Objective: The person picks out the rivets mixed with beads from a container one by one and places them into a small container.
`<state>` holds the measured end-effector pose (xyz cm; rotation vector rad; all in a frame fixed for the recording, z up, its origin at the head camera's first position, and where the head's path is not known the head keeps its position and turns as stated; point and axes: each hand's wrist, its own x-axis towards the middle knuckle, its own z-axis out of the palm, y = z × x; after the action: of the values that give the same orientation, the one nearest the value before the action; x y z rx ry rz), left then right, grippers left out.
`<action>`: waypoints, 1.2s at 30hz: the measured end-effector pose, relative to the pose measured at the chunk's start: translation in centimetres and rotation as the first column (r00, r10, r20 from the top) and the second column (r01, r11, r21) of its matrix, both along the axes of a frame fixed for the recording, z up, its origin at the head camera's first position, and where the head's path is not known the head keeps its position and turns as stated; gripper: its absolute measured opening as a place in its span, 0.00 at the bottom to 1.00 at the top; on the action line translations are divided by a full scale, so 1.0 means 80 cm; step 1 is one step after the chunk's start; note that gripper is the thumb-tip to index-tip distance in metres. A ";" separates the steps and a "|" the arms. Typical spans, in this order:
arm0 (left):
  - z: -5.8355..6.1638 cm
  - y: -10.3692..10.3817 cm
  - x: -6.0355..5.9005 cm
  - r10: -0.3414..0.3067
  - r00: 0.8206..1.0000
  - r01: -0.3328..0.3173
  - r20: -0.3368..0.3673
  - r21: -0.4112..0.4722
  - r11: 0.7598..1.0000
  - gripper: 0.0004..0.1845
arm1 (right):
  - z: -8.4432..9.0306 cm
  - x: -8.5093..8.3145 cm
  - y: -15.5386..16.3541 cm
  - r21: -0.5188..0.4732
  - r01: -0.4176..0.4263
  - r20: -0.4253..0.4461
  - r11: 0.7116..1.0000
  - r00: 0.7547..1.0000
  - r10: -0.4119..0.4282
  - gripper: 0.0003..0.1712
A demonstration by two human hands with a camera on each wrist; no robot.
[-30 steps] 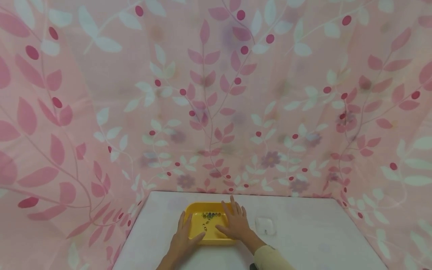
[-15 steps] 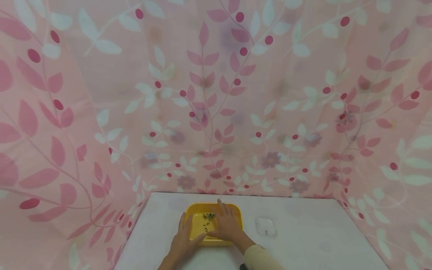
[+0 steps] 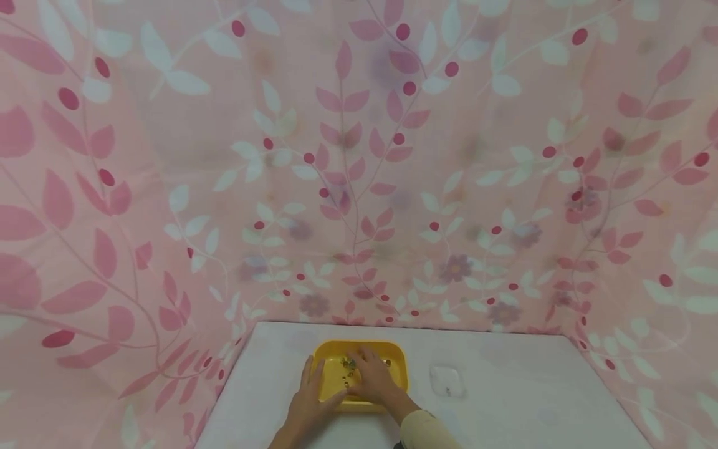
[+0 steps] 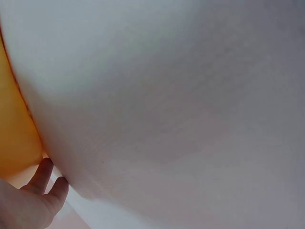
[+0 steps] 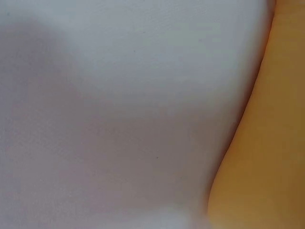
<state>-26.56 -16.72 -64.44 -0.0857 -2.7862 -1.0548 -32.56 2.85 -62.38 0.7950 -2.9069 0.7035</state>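
A yellow tray (image 3: 396,370) is set on the white worktop (image 3: 505,411), near its far edge and left of centre. Small dark and silvery pieces (image 3: 349,364) are scattered inside it, too small to be identified. The right hand (image 3: 373,379) is laid over the tray's middle, fingers bent down onto the pieces; whether anything is pinched cannot be told. The left hand (image 3: 310,402) is rested at the tray's near left corner, fingers straight along the rim. A small clear square lid (image 3: 446,381) is seen just right of the tray. Pink leaf-patterned cloth (image 3: 359,156) is hung around the worktop.
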 end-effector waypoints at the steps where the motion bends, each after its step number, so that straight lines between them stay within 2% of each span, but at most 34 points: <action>1: -0.001 0.000 0.001 0.003 1.000 -0.003 0.006 0.001 1.000 0.52 | -0.001 0.000 -0.001 -0.006 -0.003 0.011 1.000 1.000 0.003 0.44; 8: -0.006 0.002 0.005 -0.014 1.000 0.014 0.002 0.000 1.000 0.52 | -0.006 0.001 -0.008 -0.056 -0.074 0.105 0.996 0.991 0.080 0.30; 12: -0.006 0.006 0.006 -0.021 1.000 0.021 0.004 0.010 1.000 0.52 | -0.010 0.000 -0.010 -0.076 -0.142 0.088 0.987 0.985 0.149 0.26; 16: -0.003 0.008 0.006 -0.020 1.000 0.020 0.004 0.000 1.000 0.52 | -0.010 -0.001 -0.012 -0.082 -0.176 0.066 0.981 0.981 0.182 0.22; 29: 0.005 0.004 0.002 -0.020 1.000 0.020 -0.008 -0.011 1.000 0.52 | -0.018 -0.015 -0.017 -0.063 -0.149 0.102 0.987 0.983 0.154 0.04; 36: 0.005 0.001 0.001 -0.014 1.000 0.014 0.003 0.000 1.000 0.51 | -0.016 -0.016 -0.020 -0.119 -0.132 0.175 0.984 0.973 0.152 0.02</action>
<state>-26.52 -16.65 -64.02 -0.1034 -2.7922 -1.0583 -33.85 1.29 -63.69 0.9837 -2.9619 0.9867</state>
